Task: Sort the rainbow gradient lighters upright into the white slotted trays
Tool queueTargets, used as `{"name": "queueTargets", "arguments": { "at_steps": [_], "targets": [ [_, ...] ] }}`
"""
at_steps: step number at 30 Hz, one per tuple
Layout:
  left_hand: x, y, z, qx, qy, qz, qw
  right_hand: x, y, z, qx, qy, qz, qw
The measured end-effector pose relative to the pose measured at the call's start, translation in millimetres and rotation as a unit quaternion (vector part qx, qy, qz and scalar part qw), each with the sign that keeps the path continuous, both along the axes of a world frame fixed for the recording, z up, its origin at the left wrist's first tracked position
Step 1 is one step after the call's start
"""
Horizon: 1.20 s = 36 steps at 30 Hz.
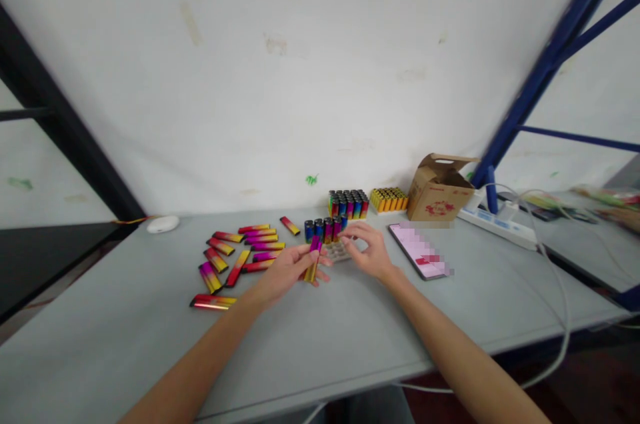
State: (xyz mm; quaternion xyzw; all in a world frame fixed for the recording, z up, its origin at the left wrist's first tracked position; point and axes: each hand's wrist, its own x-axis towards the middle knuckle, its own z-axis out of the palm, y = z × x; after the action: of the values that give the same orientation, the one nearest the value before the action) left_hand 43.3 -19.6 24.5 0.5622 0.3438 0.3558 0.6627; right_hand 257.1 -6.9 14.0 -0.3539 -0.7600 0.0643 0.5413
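My left hand (295, 264) is closed around a shiny tube-shaped casing (314, 259), purple shading into yellow, held tilted above the grey table. Beside it my right hand (369, 249) has its thumb and fingers bent together over a pale tray with round hollows (337, 251). Whether anything small sits between those fingertips I cannot make out. Several blue and purple cylinders with dark tops (327, 229) stand upright in a row at the back of this tray. To the left of my left hand lie several loose casings (237, 269) in red, purple and yellow.
Behind the tray stand a block of multicoloured cylinders (349, 204) and a block of yellow ones (389, 199). An open cardboard box (440, 191), a phone (419, 251) and a white power strip (500, 227) with cables are on the right. A white oval case (163, 224) lies far left.
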Motion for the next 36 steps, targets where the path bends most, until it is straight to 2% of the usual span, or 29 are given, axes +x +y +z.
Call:
{"name": "queueTargets", "arguments": {
  "at_steps": [3, 8, 19, 22, 29, 32, 36],
  "targets": [
    [3, -5, 0.4, 0.001, 0.016, -0.020, 1.000, -14, -7, 0.9, -0.007, 0.003, 0.040, 0.999],
    [8, -5, -2.5, 0.023, 0.046, -0.008, 0.999, -21, -8, -0.5, -0.050, 0.017, 0.060, 0.997],
    [11, -2, -9.6, 0.054, 0.114, 0.032, 0.992, -24, -2, 2.1, -0.137, 0.162, 0.108, 0.971],
    [9, 2, -12.5, 0.057, 0.108, 0.050, 0.991, -11, 5, 3.9, -0.121, 0.172, 0.082, 0.974],
    [-4, 15, -13.2, 0.070, 0.153, 0.096, 0.981, 23, 25, -4.3, -0.039, 0.140, -0.067, 0.987],
    [-6, 17, -14.4, 0.085, 0.168, 0.094, 0.978, 25, 29, -10.9, -0.010, 0.114, -0.095, 0.989],
    [-6, 16, -13.3, 0.104, 0.181, 0.097, 0.973, 21, 31, -16.7, -0.020, 0.088, -0.110, 0.990]
  ]
}}
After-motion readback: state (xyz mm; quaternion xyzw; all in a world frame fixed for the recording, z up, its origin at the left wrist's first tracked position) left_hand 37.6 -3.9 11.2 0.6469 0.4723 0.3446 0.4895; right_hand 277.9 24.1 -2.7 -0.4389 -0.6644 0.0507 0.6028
